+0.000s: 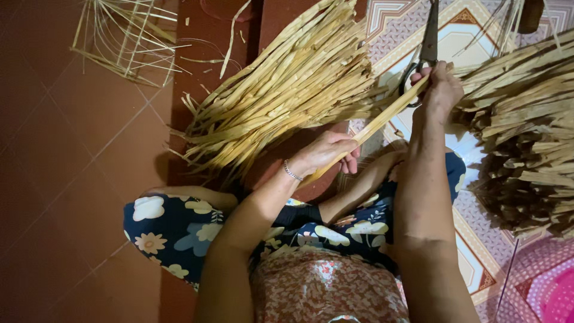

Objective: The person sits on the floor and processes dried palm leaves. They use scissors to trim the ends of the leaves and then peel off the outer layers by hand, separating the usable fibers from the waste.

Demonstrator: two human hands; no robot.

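Head view showed the left hand (326, 152) closed around the near end of a strip (382, 116) and the right hand (439, 90) gripping scissors (426, 57) at its far end, where a slipping strip might bring blades against fingers.

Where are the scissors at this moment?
In the head view, the scissors are upper right, held by the right hand above the patterned mat, between the two strip piles.

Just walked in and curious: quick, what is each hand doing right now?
Left hand: closed on a long pale yellow flat straw strip.
Right hand: closed on dark metal scissors, also touching the same strip's far end.
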